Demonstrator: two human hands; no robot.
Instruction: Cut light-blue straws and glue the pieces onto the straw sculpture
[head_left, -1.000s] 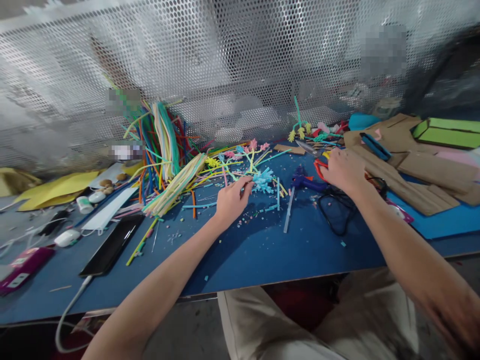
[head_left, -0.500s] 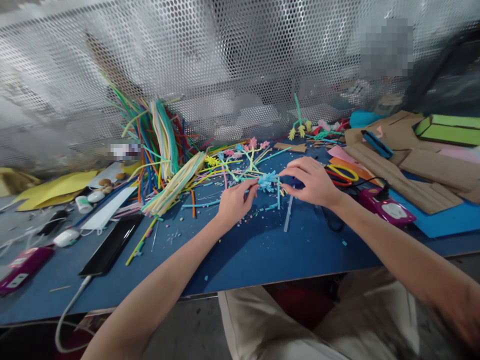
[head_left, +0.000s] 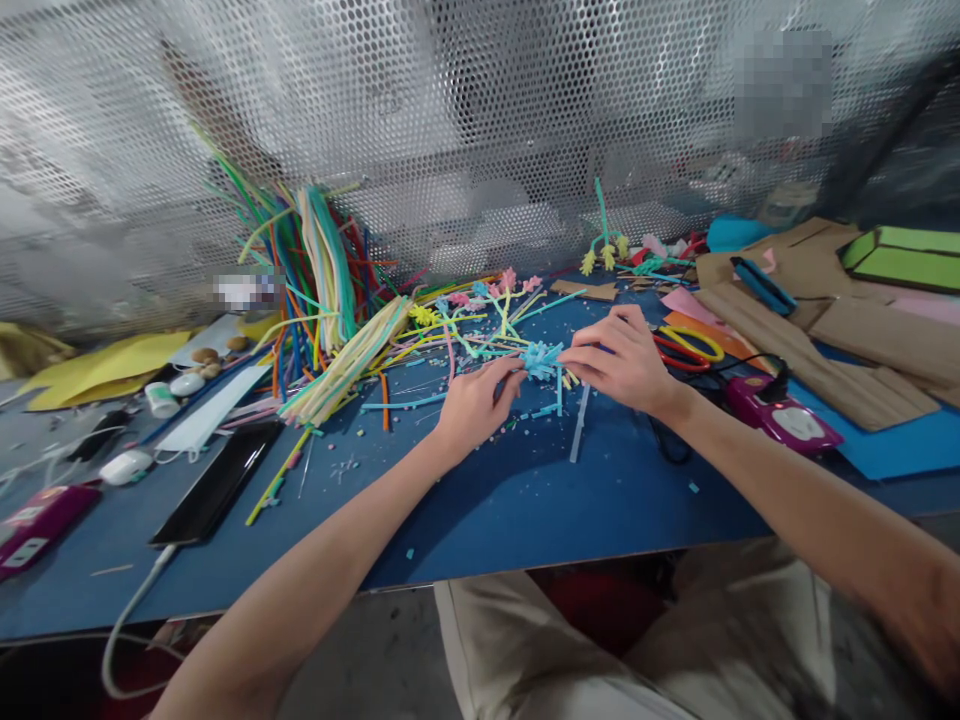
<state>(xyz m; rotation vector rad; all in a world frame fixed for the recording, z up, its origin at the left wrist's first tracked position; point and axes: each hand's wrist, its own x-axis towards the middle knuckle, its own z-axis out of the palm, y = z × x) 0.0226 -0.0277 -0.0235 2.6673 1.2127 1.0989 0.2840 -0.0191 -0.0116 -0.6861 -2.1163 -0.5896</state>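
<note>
In the centre of the frame, the left hand [head_left: 478, 405] pinches the left end of a fuzzy light-blue pipe-cleaner piece [head_left: 541, 359] between thumb and fingers. The right hand [head_left: 621, 362] has its fingertips at the piece's right edge; whether they grip it I cannot tell. A translucent glue stick [head_left: 579, 425] lies just below, scissors with red-and-yellow handles [head_left: 701, 343] right of centre, and a pale pipe-cleaner bundle [head_left: 349, 365] left of centre.

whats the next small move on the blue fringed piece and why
Probably tease one strip outward with the right hand: it sits at the right edge of the blue fringed piece, while the left hand seems to pinch the opposite end.
</note>
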